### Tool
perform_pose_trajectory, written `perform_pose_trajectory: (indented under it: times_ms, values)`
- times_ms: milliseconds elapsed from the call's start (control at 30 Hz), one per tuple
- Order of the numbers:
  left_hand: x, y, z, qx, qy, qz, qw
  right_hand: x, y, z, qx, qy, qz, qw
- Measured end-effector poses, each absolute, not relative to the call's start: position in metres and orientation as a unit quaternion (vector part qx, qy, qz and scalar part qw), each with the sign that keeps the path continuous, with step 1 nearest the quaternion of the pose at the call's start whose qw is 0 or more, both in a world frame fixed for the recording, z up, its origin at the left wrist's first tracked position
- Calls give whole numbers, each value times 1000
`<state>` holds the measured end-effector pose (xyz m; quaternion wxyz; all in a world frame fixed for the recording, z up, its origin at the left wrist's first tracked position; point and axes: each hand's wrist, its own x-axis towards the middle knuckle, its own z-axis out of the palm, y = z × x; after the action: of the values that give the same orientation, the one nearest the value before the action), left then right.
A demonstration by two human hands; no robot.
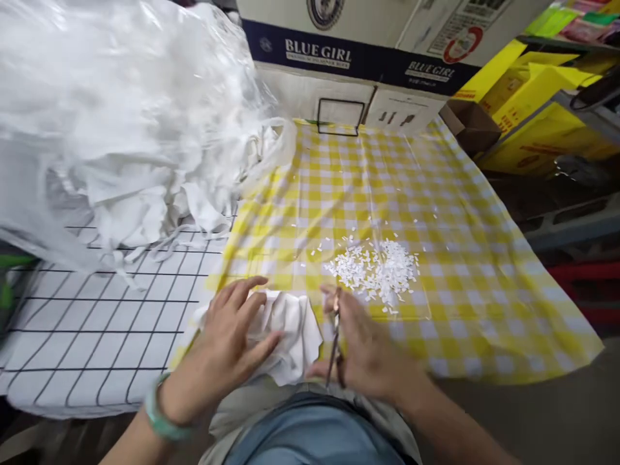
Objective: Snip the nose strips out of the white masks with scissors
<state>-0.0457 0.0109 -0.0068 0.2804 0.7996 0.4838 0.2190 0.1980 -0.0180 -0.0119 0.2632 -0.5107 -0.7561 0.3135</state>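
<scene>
A crumpled white cloth (294, 328) lies at the near edge of the table, close to my lap. My left hand (232, 329) rests over its left part, fingers spread and slightly bent, not closed on it. Just right of the cloth, my right hand (365, 345) is wrapped round a pair of scissors (336, 336), with the narrow end towards me. Motion blurs the right fingers a little. Beyond this hand, a pile of small white snippets (382, 268) is scattered over the yellow checked tablecloth (465, 278).
A big clear plastic bag (145, 84) stuffed with white cloth pieces fills the left side, above a black wire grid (145, 332). Blue Girl cartons (368, 58) stand along the back. Yellow boxes (527, 97) and a small brown box (471, 126) are at the right.
</scene>
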Motion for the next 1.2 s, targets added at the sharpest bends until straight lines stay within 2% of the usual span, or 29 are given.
perform_pose_trajectory:
  times_ms: [67, 167, 233, 367, 467, 600, 700, 767, 867, 1000, 1067, 1200]
  values:
    - [-68, -6, -12, 815, 490, 170, 259, 170, -24, -20, -471, -779, 335, 243]
    - [-78, -4, -8, 808, 453, 174, 334, 139, -10, -22, -485, -749, 372, 257]
    - [-73, 23, 11, 799, 436, 238, 340, 133, 20, -5, -493, -706, 396, 321]
    - [-36, 114, 74, 765, 429, 418, 237, 147, 114, 58, -465, -646, 378, 472]
    - [-1, 163, 95, 730, 460, 461, 207, 167, 185, 86, -480, -618, 318, 535]
    - [0, 172, 53, 697, 516, 448, 217, 200, 226, 67, -603, -628, 219, 441]
    - [-48, 167, 12, 609, 611, 462, 205, 217, 210, 40, -651, -644, 88, 391]
    - [-85, 174, -3, 549, 659, 475, 196, 211, 189, 29, -652, -669, 49, 354]
    - [-117, 181, -3, 505, 676, 490, 219, 181, 166, 22, -609, -710, 103, 339]
    - [-109, 137, 21, 491, 633, 522, 293, 132, 148, 15, -524, -693, 326, 373]
    - [-97, 100, 36, 473, 590, 531, 383, 115, 139, 14, -462, -668, 430, 394]
    - [-83, 50, 51, 354, 452, 508, 642, 96, 124, 20, -307, -678, 526, 412]
